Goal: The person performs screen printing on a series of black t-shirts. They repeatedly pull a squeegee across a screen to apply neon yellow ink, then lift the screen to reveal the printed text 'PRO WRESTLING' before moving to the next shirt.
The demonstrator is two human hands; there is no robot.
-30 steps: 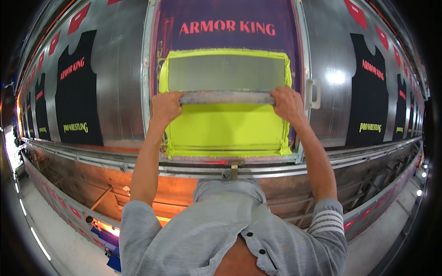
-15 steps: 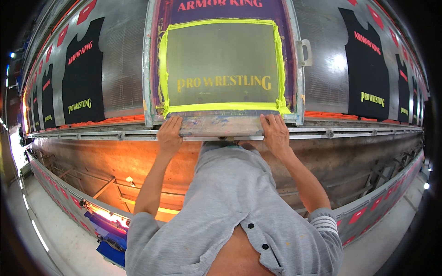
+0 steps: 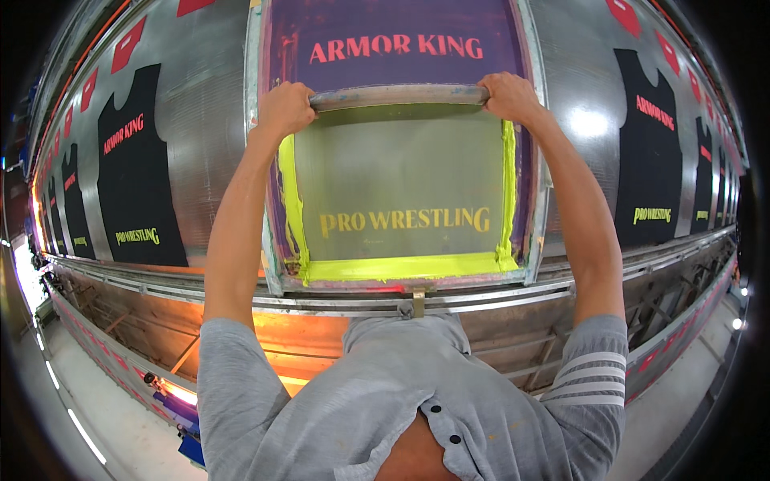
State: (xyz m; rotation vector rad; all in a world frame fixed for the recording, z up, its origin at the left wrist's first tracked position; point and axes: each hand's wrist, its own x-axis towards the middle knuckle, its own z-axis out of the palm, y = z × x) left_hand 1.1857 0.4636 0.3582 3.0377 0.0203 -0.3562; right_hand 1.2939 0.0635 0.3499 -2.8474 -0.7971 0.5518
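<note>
My left hand (image 3: 289, 110) and my right hand (image 3: 511, 96) are closed round the two ends of a long squeegee (image 3: 399, 97). It lies crosswise on a printing screen (image 3: 405, 172), near the upper edge of its olive window. Bright yellow ink (image 3: 401, 267) forms a band along the near edge and thick ridges down both sides. Lettering shapes show in the mesh near that band. Beyond the squeegee, the purple part of the screen (image 3: 361, 72) has red lettering. The squeegee's lower edge is hidden from me.
Black sleeveless garment panels (image 3: 136, 176) with red and yellow print lie on the metal table at left, and more panels (image 3: 651, 152) at right. Red patches (image 3: 128, 44) sit beyond them. A metal rail (image 3: 481, 302) runs along the near edge. Orange light glows underneath.
Both hands have moved away from my body with the squeegee, from the screen's near edge to the far side of the olive window. The view has shifted slightly.
</note>
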